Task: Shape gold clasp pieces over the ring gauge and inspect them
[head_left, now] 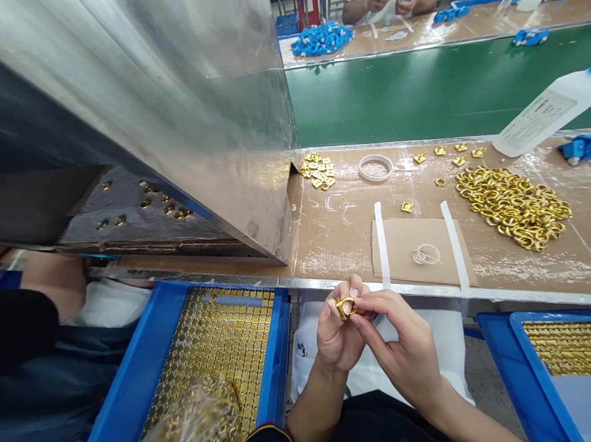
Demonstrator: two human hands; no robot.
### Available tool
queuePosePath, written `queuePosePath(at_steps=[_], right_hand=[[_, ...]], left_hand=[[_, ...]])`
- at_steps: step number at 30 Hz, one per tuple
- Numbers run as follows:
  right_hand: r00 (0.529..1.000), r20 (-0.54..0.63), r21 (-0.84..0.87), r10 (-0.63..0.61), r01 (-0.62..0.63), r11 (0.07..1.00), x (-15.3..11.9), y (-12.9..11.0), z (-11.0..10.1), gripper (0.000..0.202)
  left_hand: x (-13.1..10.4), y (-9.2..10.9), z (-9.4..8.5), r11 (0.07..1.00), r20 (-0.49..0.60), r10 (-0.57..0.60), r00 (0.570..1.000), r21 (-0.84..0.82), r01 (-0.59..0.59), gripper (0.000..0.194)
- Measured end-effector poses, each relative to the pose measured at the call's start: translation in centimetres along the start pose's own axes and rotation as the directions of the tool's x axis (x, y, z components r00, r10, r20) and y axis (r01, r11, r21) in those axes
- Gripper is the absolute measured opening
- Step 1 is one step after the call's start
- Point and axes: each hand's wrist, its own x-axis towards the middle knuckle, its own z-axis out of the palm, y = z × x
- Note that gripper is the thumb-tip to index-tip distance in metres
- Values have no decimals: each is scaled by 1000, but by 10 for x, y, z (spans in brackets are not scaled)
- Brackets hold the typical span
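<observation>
One gold ring point(347, 308), head pointing left, long axis roughly crosswise, is pinched by left hand point(338, 335) and right hand point(403, 338).

Bright overhead light glares off the surface point(336, 238) and metal hood point(208, 106); the picture looks slightly soft, its wide edges stretched.

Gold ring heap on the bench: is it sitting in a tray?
No, the ring heap lies loose on the brown bench top.
</observation>
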Motion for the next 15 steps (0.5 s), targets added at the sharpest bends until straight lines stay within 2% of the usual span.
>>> queuePosePath(at_steps=[15], right_hand=[[998,68,34,-4,1,999,-1,-3,-1,16]], left_hand=[[-2,6,-3,999,14,44,999,9,-44,74]])
